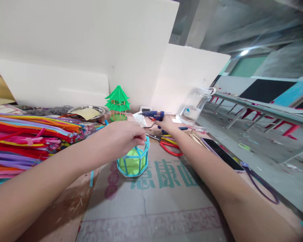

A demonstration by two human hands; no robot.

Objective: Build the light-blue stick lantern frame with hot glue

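My left hand is closed in a pinch at the upper rim of a small many-sided basket of light-blue pipe cleaners with a lime-green inside. The basket stands over a printed cardboard sheet, and my hand hides part of its top. Farther off, my right hand is stretched forward, its fingers closed about the handle of a dark-blue glue gun. The gun's nozzle points left over a crumpled white tissue. Just below are red-handled scissors.
Bundles of colored pipe cleaners fill the left side. A green tiered pavilion model and a metal plate stand at the back. To the right are a clear plastic jug, wooden sticks and a phone with a strap.
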